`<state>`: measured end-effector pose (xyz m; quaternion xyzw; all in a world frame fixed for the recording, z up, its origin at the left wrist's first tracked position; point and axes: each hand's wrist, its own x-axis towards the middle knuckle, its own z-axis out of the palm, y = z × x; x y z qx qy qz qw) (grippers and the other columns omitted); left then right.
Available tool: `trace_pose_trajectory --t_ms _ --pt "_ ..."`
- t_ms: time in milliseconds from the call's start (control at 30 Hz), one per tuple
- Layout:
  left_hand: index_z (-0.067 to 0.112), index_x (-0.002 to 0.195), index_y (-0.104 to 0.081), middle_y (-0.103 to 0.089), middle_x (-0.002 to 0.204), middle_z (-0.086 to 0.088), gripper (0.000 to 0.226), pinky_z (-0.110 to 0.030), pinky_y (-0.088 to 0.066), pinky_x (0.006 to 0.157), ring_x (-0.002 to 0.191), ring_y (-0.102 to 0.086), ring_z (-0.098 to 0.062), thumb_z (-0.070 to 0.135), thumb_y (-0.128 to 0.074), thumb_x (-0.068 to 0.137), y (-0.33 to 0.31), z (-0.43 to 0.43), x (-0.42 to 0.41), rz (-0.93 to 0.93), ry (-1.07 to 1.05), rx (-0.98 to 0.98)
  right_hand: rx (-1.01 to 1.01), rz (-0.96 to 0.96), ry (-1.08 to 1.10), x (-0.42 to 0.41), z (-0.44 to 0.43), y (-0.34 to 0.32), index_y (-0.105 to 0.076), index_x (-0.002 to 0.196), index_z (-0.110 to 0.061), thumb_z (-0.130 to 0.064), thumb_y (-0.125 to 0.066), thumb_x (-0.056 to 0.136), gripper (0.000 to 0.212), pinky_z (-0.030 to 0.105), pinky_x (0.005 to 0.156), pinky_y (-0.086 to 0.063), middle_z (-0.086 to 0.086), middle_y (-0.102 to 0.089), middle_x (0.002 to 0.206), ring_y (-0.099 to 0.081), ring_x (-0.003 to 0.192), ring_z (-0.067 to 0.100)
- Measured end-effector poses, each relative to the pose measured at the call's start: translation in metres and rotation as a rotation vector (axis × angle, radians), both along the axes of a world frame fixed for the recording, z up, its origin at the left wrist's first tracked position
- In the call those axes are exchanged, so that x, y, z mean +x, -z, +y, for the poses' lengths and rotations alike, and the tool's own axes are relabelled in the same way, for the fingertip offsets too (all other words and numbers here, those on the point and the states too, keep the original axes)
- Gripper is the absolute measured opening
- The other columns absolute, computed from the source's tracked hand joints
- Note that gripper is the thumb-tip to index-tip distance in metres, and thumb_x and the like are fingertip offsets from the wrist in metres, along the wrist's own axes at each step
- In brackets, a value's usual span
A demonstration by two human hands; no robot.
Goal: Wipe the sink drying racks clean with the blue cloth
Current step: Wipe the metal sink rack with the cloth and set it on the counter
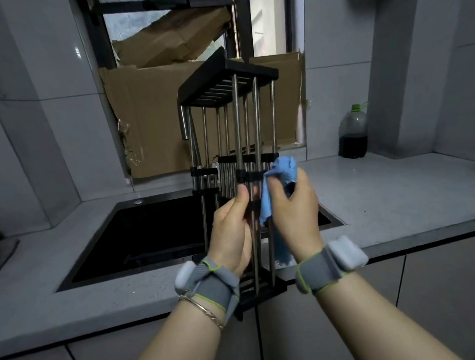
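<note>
left hand (231, 227) grips steel-rod drying rack (238, 138) upright; right hand (293, 203) pinches crumpled blue cloth (283, 169) on rod.

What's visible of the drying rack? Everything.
The drying rack is a grid of shiny metal-looking rods joined by black end bars and black clips. It is held on end over the sink, lower end by the counter edge. The left hand grips its middle rods; the right hand presses the blue cloth against a right-side rod.
</note>
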<state>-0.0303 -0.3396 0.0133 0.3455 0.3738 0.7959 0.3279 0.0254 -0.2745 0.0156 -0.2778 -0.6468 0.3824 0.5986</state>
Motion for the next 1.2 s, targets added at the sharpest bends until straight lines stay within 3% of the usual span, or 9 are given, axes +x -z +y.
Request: trace_pose_trajectory --t_ms 100,233,467,600,700,833,967,1100,1200 --pt "0.005 0.079 -0.069 -0.072 0.076 -0.004 0.041 -0.018 -0.055 0.069 0.073 -0.069 -0.008 0.018 -0.036 0.099 0.001 0.005 0.002 -0.050 0.048 0.047 0.228 -0.063 0.156 -0.013 -0.016 0.015 -0.058 0.107 -0.001 -0.025 -0.046 0.088 0.033 0.034 0.088 -0.038 0.017 -0.056 0.108 -0.050 0.102 0.028" --pt "0.000 0.099 -0.063 -0.069 0.090 -0.014 0.045 -0.026 -0.056 0.079 0.084 -0.068 -0.019 0.035 -0.036 0.097 0.000 0.003 -0.009 -0.113 0.098 -0.030 0.497 -0.135 0.177 -0.015 -0.036 0.046 -0.065 0.101 0.000 -0.012 -0.041 0.084 0.031 0.030 0.093 -0.033 0.018 -0.058 0.111 -0.042 0.105 0.024" --pt "0.009 0.097 -0.063 -0.069 0.090 -0.004 0.039 -0.020 -0.054 0.076 0.084 -0.067 -0.013 0.028 -0.029 0.101 -0.007 0.000 -0.004 -0.146 0.125 0.003 0.602 -0.082 0.050 -0.016 -0.024 0.017 -0.060 0.112 -0.012 -0.011 -0.045 0.084 0.033 0.027 0.100 -0.027 0.019 -0.054 0.123 -0.041 0.113 0.025" --pt "0.008 0.071 -0.072 -0.067 0.076 -0.009 0.062 -0.025 -0.056 0.073 0.073 -0.069 -0.017 0.050 -0.033 0.094 -0.015 -0.001 -0.008 -0.167 0.199 0.053 0.667 -0.110 0.081 -0.009 -0.022 0.020 -0.070 0.094 -0.005 -0.011 -0.047 0.082 0.026 0.018 0.088 -0.031 0.014 -0.061 0.103 -0.044 0.097 0.021" --pt "0.005 0.078 -0.065 -0.063 0.074 -0.010 0.046 -0.027 -0.057 0.068 0.069 -0.067 -0.018 0.048 -0.047 0.083 -0.012 0.000 -0.007 -0.118 0.173 -0.020 0.693 -0.097 0.066 -0.002 -0.018 0.030 -0.067 0.083 -0.003 -0.008 -0.047 0.078 0.022 0.019 0.084 -0.035 0.012 -0.061 0.092 -0.047 0.090 0.021" --pt "0.014 0.094 -0.060 -0.054 0.063 0.000 0.025 -0.023 -0.049 0.061 0.059 -0.057 -0.009 0.038 -0.055 0.088 0.000 0.004 -0.010 0.044 0.063 -0.127 0.498 -0.043 -0.143 0.011 -0.020 0.042 -0.056 0.067 -0.008 -0.012 -0.044 0.070 0.014 0.025 0.066 -0.038 -0.004 -0.053 0.075 -0.050 0.074 0.017" --pt "0.014 0.098 -0.064 -0.065 0.084 -0.006 0.023 -0.021 -0.055 0.070 0.074 -0.065 -0.011 0.022 -0.043 0.097 -0.001 0.006 0.003 0.182 -0.049 -0.094 0.121 0.114 -0.288 0.018 -0.014 0.024 -0.051 0.064 -0.017 -0.005 -0.048 0.070 0.013 0.018 0.058 -0.037 -0.006 -0.051 0.064 -0.045 0.062 0.003" --pt "0.016 0.091 -0.068 -0.071 0.087 -0.007 0.028 -0.044 -0.052 0.087 0.085 -0.066 -0.021 0.025 -0.043 0.097 -0.001 -0.001 -0.002 0.240 -0.160 -0.065 -0.077 0.321 -0.099 0.035 0.006 0.001 -0.048 0.083 -0.023 0.004 -0.052 0.084 0.027 0.019 0.066 -0.044 -0.003 -0.052 0.083 -0.050 0.073 0.006" --pt "0.026 0.083 -0.070 -0.069 0.084 -0.010 0.030 -0.044 -0.051 0.084 0.082 -0.064 -0.023 0.035 -0.046 0.097 0.003 -0.003 -0.011 0.411 -0.277 -0.074 -0.101 0.312 -0.237 0.031 0.019 -0.014 -0.052 0.096 -0.025 -0.004 -0.054 0.090 0.022 0.025 0.085 -0.048 -0.002 -0.059 0.099 -0.057 0.089 0.006"
